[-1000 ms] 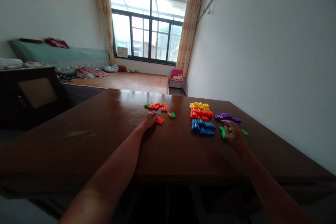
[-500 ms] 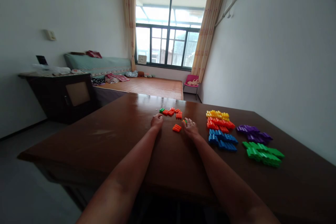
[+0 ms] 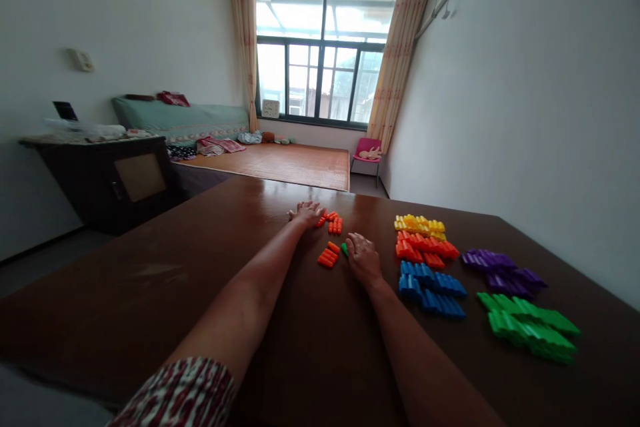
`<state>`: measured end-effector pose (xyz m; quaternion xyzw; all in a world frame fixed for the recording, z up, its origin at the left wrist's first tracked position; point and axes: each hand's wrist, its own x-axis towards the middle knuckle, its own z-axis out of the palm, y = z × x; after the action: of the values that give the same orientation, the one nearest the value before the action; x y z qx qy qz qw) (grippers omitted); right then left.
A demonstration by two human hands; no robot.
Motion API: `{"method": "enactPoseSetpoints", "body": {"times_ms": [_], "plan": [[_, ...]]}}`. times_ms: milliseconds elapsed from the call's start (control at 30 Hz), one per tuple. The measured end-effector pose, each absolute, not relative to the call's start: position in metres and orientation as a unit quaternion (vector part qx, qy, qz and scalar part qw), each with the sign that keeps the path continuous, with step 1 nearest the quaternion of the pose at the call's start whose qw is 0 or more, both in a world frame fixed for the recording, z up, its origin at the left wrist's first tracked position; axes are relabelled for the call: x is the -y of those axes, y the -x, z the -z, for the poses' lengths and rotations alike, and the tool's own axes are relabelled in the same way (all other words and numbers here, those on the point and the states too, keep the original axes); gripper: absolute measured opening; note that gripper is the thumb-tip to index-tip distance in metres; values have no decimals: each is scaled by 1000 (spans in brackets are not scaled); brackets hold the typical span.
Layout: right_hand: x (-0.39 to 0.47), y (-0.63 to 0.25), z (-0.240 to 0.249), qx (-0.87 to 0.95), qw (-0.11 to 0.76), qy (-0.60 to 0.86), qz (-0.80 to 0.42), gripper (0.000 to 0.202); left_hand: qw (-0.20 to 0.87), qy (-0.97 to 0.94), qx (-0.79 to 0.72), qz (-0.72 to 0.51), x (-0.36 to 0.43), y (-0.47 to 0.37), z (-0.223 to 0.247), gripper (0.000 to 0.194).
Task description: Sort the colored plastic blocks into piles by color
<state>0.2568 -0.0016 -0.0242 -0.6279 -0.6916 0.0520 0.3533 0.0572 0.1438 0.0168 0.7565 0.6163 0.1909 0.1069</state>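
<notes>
My left hand [image 3: 307, 212] lies with its fingers stretched out over the far end of a group of small orange ridged plastic pieces [image 3: 335, 224], covering part of it. Closer to me, a separate cluster of orange pieces [image 3: 328, 255] rests between my two arms. My right hand [image 3: 363, 260] is low over the table just right of that cluster, its fingers bent. A small green piece [image 3: 345, 249] sticks out at its thumb side, seemingly held there; the fingertips are partly hidden.
On the right of the brown table [image 3: 210, 247] lie sorted piles of ridged pieces: yellow [image 3: 419, 224], orange-red [image 3: 425, 248], blue [image 3: 431, 288], purple [image 3: 503, 271] and green [image 3: 533, 325]. Beyond the table are a bed [image 3: 290, 163] and a pink chair [image 3: 367, 150].
My left hand has moved forward and spread over the far pieces, hiding the green one there. My right hand has come slightly nearer, a green piece now showing at its thumb. The view has shifted.
</notes>
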Motion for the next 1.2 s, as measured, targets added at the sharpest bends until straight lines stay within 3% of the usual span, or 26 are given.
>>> {"method": "enactPoseSetpoints", "body": {"times_ms": [133, 467, 633, 767, 900, 1000, 1200], "plan": [[0, -256, 29, 700, 352, 620, -49, 44, 132, -780, -596, -137, -137, -79, -20, 63], [6, -264, 14, 707, 298, 636, -82, 34, 120, -853, -496, -105, -63, -70, -24, 50], [10, -272, 8, 701, 350, 603, -148, 32, 179, -830, -498, -175, -34, -49, -31, 45], [12, -270, 7, 699, 369, 601, -115, 35, 173, -808, -501, -258, -18, -37, -27, 40], [14, -264, 7, 725, 307, 612, -76, 42, 132, -800, -511, -286, -9, -36, -15, 34], [16, -264, 5, 735, 255, 623, -78, 36, 105, -805, -506, -291, -7, -36, -9, 31], [23, -268, -2, 716, 269, 642, -53, 25, 88, -814, -496, -289, -9, -29, -10, 31]]}}
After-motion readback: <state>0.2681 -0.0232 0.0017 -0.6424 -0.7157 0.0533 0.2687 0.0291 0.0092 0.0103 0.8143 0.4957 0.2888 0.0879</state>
